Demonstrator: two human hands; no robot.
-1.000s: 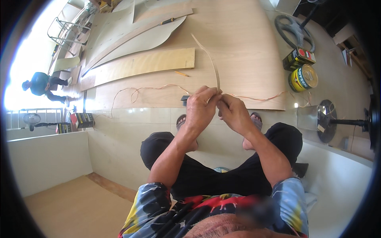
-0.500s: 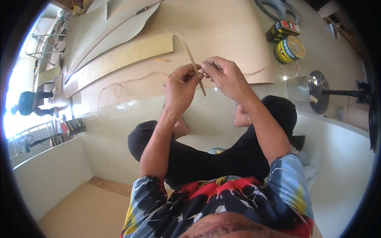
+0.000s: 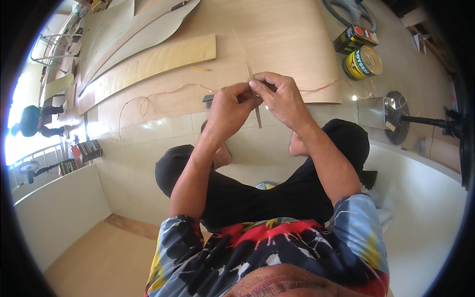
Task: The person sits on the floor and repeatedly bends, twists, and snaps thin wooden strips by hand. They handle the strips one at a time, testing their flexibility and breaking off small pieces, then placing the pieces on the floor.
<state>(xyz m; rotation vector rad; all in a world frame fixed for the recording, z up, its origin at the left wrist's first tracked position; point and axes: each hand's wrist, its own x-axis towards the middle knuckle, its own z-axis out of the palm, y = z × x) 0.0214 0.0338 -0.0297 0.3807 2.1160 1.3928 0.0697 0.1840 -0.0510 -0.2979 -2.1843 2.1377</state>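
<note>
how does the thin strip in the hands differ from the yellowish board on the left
The thin strip is narrow; the yellowish board is much wider. The strip is held up by the left hand and right hand, while the board rests on the large wood sheet. The strip points away from the person; the board runs more crosswise. Both are long and light-coloured.

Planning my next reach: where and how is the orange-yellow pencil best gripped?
Probably pinch the pencil at mid-length, from above and the person's side. It lies flat, slim and roughly crosswise, with the yellowish board just beyond it. The left hand and right hand hold the thin strip.
</note>
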